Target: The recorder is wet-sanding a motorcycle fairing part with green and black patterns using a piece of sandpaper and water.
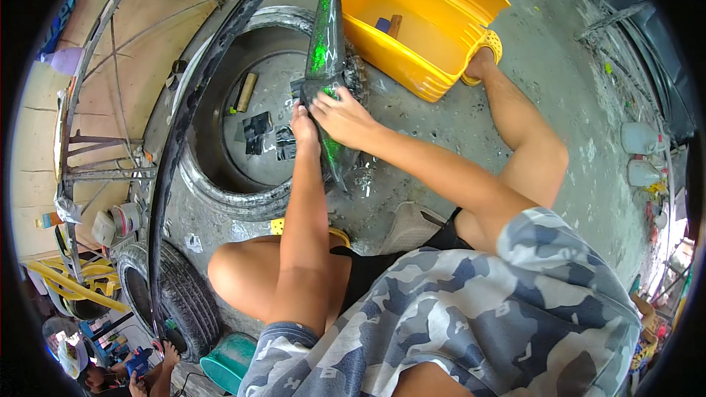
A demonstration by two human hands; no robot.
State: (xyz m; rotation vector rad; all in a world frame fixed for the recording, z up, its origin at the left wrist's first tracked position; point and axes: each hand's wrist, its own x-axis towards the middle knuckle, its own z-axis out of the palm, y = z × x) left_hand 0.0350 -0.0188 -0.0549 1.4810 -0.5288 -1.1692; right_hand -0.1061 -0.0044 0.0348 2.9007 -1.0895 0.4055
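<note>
A long, tapered, glossy dark panel point(330, 37) with bright green flecks rests across the right rim of a tyre lying flat point(243, 208). My left hand point(304, 131) is closed around the panel's left edge, near its middle. My right hand point(342, 119) lies over the panel just above and beside it, its fingers bent onto the surface; whether something thin is under those fingertips is hidden. Inside the tyre's ring, several black sheet pieces point(257, 125) and a tan, roll-shaped piece point(248, 93) lie on the wet floor.
A yellow tub point(397, 51) of cloudy water, with a blue and a brown piece inside, stands beyond the panel. A long dark strip point(170, 154) arcs down the left, near a metal frame point(110, 173). Another tyre point(173, 287), a green container point(229, 353) and another person's hand point(170, 354) are lower left.
</note>
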